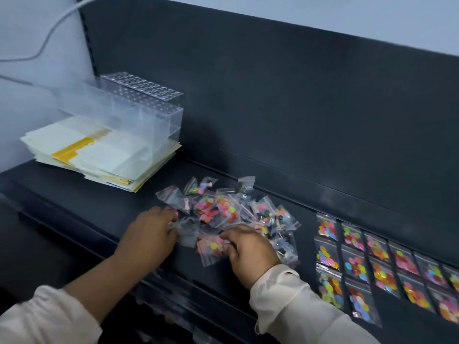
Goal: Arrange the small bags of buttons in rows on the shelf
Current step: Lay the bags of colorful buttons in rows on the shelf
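Just in front of the pile of button bags [231,212], the right hand [248,252] pinches a bag of pink and yellow buttons [211,252] with bent fingers. The left hand [151,234], left of the pile, touches a clear bag [187,232]; blur hides whether its fingers grip. Right of the pile, sorted bags [360,264] lie flat in three rows, long sides pointing at the back panel [273,108]; the picture edge cuts them off. All lie on a dark shelf [87,202]. Left of the pile and farther back, a see-through box with holes [141,105] stands on pale papers [99,155].
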### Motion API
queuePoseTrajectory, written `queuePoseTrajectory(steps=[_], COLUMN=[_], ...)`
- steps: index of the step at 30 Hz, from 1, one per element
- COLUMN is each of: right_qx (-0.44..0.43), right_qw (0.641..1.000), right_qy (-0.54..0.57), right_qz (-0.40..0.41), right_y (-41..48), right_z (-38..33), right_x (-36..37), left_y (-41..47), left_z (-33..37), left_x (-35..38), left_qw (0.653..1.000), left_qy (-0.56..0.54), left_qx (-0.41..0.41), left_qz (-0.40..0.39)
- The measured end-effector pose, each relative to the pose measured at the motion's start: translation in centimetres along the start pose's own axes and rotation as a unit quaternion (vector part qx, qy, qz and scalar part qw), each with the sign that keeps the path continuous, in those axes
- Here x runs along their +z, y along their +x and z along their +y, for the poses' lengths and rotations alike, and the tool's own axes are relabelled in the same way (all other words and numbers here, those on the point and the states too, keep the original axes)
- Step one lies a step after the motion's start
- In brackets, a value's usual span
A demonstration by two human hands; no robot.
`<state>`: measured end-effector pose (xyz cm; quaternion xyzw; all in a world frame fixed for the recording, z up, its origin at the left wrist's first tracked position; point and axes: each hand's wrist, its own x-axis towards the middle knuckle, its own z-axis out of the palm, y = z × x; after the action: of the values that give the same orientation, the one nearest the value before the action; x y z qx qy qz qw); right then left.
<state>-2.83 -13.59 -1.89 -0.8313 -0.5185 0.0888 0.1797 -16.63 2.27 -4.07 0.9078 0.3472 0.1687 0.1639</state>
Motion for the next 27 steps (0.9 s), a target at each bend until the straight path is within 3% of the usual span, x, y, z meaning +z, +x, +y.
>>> queuePoseTrajectory(steps=[7,15,21,24,27], right_qx=[0.014,0.069,0.106,0.128,0.151], right_qw=[0.993,0.992,0.994,0.983,0.938], right_qy=[-0.097,-0.085,0.025,0.125,0.302], right_qz=[-0.063,-0.063,-0.009,0.044,0.078], right_y=[2.7,3.5,2.8,2.7,2.7], right_z=[-1.0,-1.0,-1.3,-1.2,-1.0], right_x=[1.9,2.2,1.1,0.3,-0.9], left_y=[1.6,3.7,4.2,4.1,3.7], left_z=[-2.6,-2.4,-2.0,-0.8,0.9], left_x=[-0.3,-0.1,-0.5,-1.4,-2.2], left_qw=[0.996,0.993,0.969,0.923,0.873], left_qy=[0.020,0.003,-0.201,-0.355,-0.456], left_qx=[-0.088,-0.108,-0.143,-0.148,-0.163], left_qz=[0.001,-0.053,-0.021,-0.020,-0.047])
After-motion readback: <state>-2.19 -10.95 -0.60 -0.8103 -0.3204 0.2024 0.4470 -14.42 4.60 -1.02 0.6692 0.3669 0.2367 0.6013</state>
